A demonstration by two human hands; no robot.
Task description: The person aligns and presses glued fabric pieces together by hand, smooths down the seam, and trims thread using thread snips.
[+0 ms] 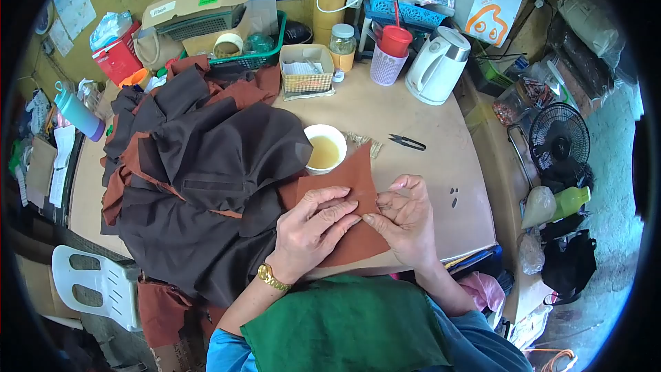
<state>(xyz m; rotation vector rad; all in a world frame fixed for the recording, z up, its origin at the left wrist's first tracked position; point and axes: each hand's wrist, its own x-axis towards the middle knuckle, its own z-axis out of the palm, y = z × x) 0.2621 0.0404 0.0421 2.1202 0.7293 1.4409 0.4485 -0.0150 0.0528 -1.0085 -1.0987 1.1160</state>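
A piece of rust-brown fabric [356,246] lies at the table's front edge, in front of me. My left hand [311,224], with a gold watch at the wrist, presses and pinches this fabric between thumb and fingers. At the fabric's right edge, my right hand [405,222] has its thumb and fingertips pinched together close to the left fingertips. Whatever small thing it may grip is too small to make out. Just beyond the fabric stands a white bowl [324,150] of yellowish liquid. Black thread snips [407,142] lie farther to the right.
A large heap of dark brown garments [200,165] with rust-brown lining covers the table's left side. At the back stand a wicker basket [307,83], a glass jar [342,47], a lilac cup [387,65] and a white kettle [438,65]. A black fan [559,139] is at the right.
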